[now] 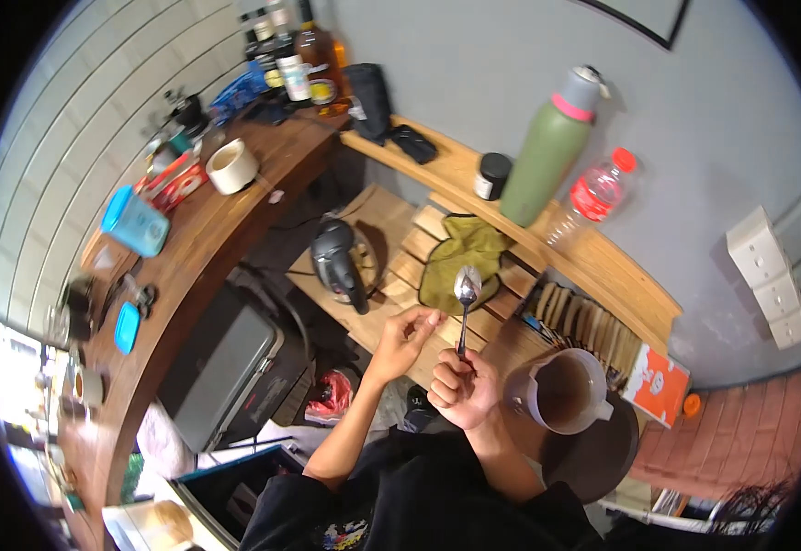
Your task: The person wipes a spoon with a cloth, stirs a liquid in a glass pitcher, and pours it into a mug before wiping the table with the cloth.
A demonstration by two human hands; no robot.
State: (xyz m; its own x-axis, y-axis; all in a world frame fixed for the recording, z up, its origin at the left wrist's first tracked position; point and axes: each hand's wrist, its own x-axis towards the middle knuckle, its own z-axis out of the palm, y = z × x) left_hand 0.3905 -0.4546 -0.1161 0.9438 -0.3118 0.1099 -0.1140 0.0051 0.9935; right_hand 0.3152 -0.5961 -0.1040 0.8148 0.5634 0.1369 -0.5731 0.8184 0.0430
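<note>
My right hand [463,387] is closed around the handle of a metal spoon [466,289], which stands upright with its bowl up. My left hand [404,337] hovers just left of the spoon with fingers curled and pinched together; whether something small sits between the fingertips I cannot tell. A plastic measuring jug [566,390] with brown liquid stands right of my right hand on a dark round surface. Behind the spoon lies an olive-green cloth [460,253] on a slatted wooden table [391,294].
An electric kettle [341,262] stands on the slatted table. A green thermos [552,147], a red-capped bottle [593,193] and a small dark jar [490,174] line the wooden shelf. A carton [653,381] lies at right. The curved counter [189,239] at left holds a cup, boxes and bottles.
</note>
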